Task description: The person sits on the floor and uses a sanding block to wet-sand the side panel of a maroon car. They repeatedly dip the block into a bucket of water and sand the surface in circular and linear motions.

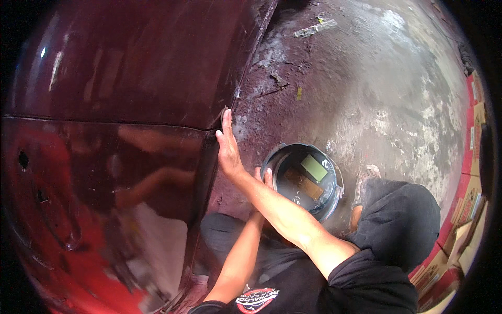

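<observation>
My right hand [228,149] reaches to the edge of a dark red, glossy car panel [151,68], where it meets a lower panel [157,152] at a seam. Its fingers are stretched out against the edge, the thumb apart; a small dark flap shows by the fingertips, too little to name. Below, my left hand [264,179] is at the near-left rim of a dark round bucket [334,191], partly hidden behind my right forearm. Two of its fingertips point up, apart, against the bucket's side. Inside the bucket are a pale green rectangular block [314,168] and a brown block [306,184].
Stained concrete floor [361,99] spreads right of the car, with a crumpled strip of tape [315,28] and a yellow scrap [299,93] on it. Red and brown cardboard boxes [467,201] line the right side. My bent knee [402,222] rises beside the bucket.
</observation>
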`<state>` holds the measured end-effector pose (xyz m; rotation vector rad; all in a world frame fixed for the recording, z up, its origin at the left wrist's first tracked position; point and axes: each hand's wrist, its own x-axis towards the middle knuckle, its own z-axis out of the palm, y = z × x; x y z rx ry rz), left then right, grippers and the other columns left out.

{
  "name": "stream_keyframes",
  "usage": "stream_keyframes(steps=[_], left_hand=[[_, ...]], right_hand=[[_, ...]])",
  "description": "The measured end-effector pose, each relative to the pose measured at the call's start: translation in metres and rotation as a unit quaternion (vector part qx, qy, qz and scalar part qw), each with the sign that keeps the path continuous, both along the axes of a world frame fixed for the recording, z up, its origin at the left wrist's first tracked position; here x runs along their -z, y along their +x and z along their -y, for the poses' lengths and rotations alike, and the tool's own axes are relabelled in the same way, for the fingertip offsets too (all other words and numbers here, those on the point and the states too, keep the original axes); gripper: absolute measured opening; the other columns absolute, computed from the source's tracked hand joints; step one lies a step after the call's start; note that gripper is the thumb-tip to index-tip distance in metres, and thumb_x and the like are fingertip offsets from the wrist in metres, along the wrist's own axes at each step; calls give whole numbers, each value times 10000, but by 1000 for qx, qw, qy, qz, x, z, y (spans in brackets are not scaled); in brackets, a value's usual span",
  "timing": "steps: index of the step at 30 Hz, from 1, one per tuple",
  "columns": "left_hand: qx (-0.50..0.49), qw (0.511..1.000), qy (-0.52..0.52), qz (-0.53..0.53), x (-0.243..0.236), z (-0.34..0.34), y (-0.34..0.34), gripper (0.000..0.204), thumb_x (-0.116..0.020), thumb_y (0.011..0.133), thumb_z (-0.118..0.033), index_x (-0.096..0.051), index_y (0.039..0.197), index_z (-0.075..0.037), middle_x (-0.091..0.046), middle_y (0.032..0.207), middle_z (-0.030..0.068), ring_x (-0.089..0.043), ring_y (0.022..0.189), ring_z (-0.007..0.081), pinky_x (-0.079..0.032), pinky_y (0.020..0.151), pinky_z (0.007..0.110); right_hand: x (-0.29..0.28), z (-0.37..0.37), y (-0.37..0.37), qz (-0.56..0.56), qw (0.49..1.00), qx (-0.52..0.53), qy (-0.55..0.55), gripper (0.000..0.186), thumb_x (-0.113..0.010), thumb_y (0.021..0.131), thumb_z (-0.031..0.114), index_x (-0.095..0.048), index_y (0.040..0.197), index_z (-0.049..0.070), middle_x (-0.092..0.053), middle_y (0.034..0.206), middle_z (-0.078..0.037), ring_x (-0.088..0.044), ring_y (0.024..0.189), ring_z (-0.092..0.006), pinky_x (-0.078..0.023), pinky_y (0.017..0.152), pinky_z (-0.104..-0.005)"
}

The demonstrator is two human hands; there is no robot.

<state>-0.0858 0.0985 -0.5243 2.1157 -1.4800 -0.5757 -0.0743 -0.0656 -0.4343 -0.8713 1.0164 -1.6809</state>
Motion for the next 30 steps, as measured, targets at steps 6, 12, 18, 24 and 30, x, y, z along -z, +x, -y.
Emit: stream_keyframes(steps=[6,12,18,24,30], left_hand=[[110,994,1,-12,-16,23,7,382,-679,976,-307,-651,1204,-2,-724,1091,289,-691,1018,505,-543,828,549],[40,991,100,-74,-16,15,6,377,-665,1036,-293,-639,1285,-10,-729,1224,185,-669,1161,333,-492,1007,458],[104,993,47,-38,-26,22,5,447,-580,1077,-367,-610,1355,-18,-692,1236,274,-654,1197,453,-511,1011,496],[93,993,24,-70,-13,24,15,356,-601,1031,-231,-649,1279,20,-696,1204,303,-664,1166,479,-527,967,489],[110,992,-22,-54,-12,54,-2,330,-627,1007,-255,-672,1175,25,-702,1138,297,-656,1105,505,-526,930,533]], right_hand=[[-2,123,-96,-7,999,20,26,663,-276,1144,371,-89,1728,117,-51,1810,-80,-42,1664,-277,-44,1290,-594],[4,29,-27,27,1000,-15,1,734,-323,1123,405,-18,1732,131,20,1814,-82,50,1663,-291,23,1270,-632],[-11,141,-116,9,999,32,22,679,-299,1146,395,-73,1719,109,-47,1796,-96,-40,1648,-278,1,1276,-609],[2,89,-79,51,998,0,22,641,-370,1114,393,-240,1692,148,-264,1727,-52,-253,1571,-253,-170,1264,-537],[-43,5,-129,436,850,-213,202,613,-505,1058,415,-428,1640,241,-540,1564,14,-545,1379,-206,-417,1172,-519]])
